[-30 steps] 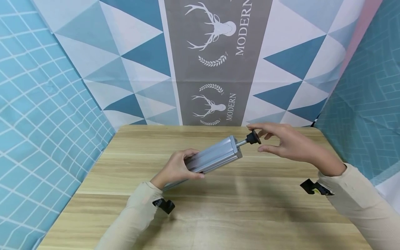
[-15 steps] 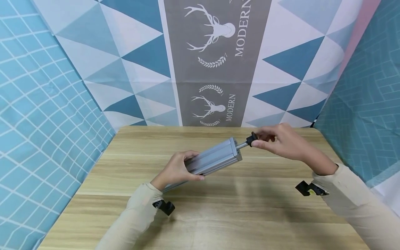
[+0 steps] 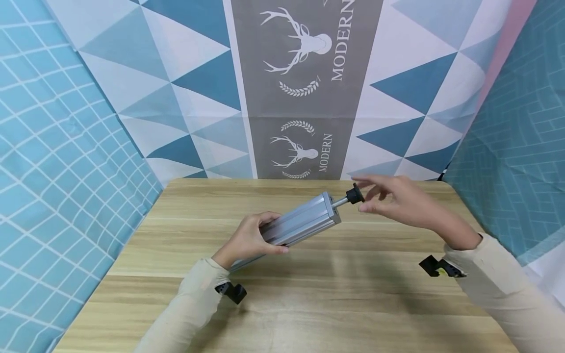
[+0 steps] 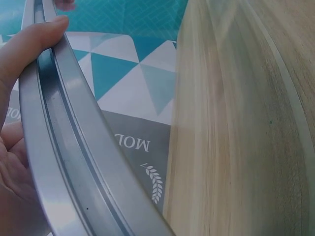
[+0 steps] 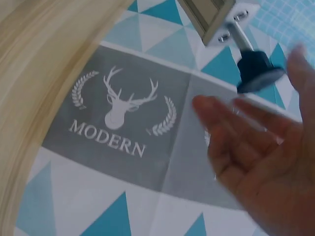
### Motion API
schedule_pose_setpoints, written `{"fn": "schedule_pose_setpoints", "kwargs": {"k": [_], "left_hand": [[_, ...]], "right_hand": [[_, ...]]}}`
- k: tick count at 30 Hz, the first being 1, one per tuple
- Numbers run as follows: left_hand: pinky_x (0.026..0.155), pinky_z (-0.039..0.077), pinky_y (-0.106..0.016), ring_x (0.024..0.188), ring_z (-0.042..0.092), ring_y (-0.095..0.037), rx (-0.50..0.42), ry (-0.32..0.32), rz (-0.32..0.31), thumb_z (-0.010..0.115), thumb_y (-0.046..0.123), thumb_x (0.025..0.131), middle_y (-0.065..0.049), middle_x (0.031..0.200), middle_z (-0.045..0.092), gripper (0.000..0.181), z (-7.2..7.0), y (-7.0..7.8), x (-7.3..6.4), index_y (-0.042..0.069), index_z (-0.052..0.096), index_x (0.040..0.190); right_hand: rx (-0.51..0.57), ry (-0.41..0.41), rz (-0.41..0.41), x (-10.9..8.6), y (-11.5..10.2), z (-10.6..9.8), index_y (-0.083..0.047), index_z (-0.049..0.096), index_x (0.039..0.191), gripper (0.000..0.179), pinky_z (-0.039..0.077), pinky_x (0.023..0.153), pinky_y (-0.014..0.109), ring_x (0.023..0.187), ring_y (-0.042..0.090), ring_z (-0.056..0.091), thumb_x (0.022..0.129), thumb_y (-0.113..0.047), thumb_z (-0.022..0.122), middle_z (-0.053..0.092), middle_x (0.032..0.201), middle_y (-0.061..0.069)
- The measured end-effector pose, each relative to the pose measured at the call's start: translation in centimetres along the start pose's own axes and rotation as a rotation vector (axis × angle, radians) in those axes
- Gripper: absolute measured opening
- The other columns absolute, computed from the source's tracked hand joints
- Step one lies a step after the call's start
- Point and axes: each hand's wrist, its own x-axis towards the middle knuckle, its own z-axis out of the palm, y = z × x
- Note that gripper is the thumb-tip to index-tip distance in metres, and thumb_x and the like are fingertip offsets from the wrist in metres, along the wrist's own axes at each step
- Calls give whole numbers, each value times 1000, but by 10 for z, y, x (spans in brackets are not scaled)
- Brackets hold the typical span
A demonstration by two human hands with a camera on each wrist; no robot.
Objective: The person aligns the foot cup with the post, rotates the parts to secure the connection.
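Observation:
My left hand (image 3: 251,238) grips a silver aluminium profile (image 3: 302,218), thumb along one side and fingers round the other. The profile is tilted, its right end raised off the table. From that end a metal threaded rod (image 3: 340,202) sticks out and carries a black levelling foot (image 3: 354,194). Around the foot's base, but not gripping it, is my right hand (image 3: 397,201). In the right wrist view its fingers (image 5: 241,132) are spread and slightly blurred, with a gap to the foot (image 5: 258,73). A long groove (image 4: 64,118) runs down the profile in the left wrist view.
A wooden table (image 3: 309,304) lies below both hands. Behind it hangs a patterned cloth (image 3: 304,88) with triangles and deer heads. Blue cloths stand on the left (image 3: 66,147) and right (image 3: 516,142).
My right hand closed in on the levelling foot and pinched it half a second ago; now its fingers have spread off it. The left hand and the profile stay nearly still.

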Motion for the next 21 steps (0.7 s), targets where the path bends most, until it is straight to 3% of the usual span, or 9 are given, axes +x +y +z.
{"fn": "schedule_pose_setpoints", "kwargs": {"k": [2, 3, 5, 8, 15, 18, 21], "left_hand": [[79, 50, -30, 91, 63, -13, 5, 4, -6, 92, 31, 58, -3, 108, 69, 69, 0, -1, 0, 7, 66, 117], [79, 50, -30, 91, 63, -13, 7, 5, -10, 92, 31, 58, -4, 108, 69, 69, -1, -1, 0, 6, 66, 117], [79, 50, -31, 91, 63, -13, 10, 7, -18, 92, 30, 57, -4, 108, 69, 69, -1, -2, 1, 6, 66, 117], [80, 50, -32, 92, 63, -14, 11, 1, -21, 92, 30, 58, -5, 108, 69, 70, -1, -2, 2, 5, 65, 117], [81, 50, -32, 93, 63, -14, 17, -20, -37, 92, 31, 57, -5, 110, 69, 73, 0, -1, 3, 4, 64, 119], [81, 50, -31, 92, 63, -13, 16, -20, -32, 93, 30, 57, -5, 108, 69, 72, 1, -1, 2, 5, 65, 118], [79, 50, -30, 91, 63, -13, 14, -20, -10, 92, 31, 58, -4, 108, 69, 71, 1, 0, 4, 5, 65, 118]], "right_hand": [[3, 7, -81, -1, 2, -2, -13, 49, 140, 63, 53, 73, 38, 93, 17, 67, 84, -21, 75, 62, 125, 8], [6, 16, -119, -1, 4, -2, -15, 48, 141, 66, 53, 76, 38, 94, 17, 67, 81, -16, 77, 63, 124, 7], [-4, 46, -190, -1, 6, -1, -14, 52, 137, 67, 54, 76, 37, 91, 15, 67, 77, -5, 78, 66, 117, 4], [-21, 87, -214, -1, 7, 2, -11, 59, 130, 57, 53, 71, 32, 82, 10, 65, 77, -2, 77, 71, 100, -1], [-12, 82, -93, -2, 4, 5, -2, 66, 117, 34, 48, 61, 27, 71, 8, 59, 89, -21, 69, 69, 84, -3], [26, 89, -5, 0, 2, 8, -6, 71, 99, 26, 44, 55, 28, 62, 10, 56, 94, -30, 61, 66, 73, -5], [39, 107, 74, 1, 0, 11, -12, 68, 77, 35, 39, 49, 29, 51, 12, 50, 98, -37, 53, 59, 59, -6]]}}
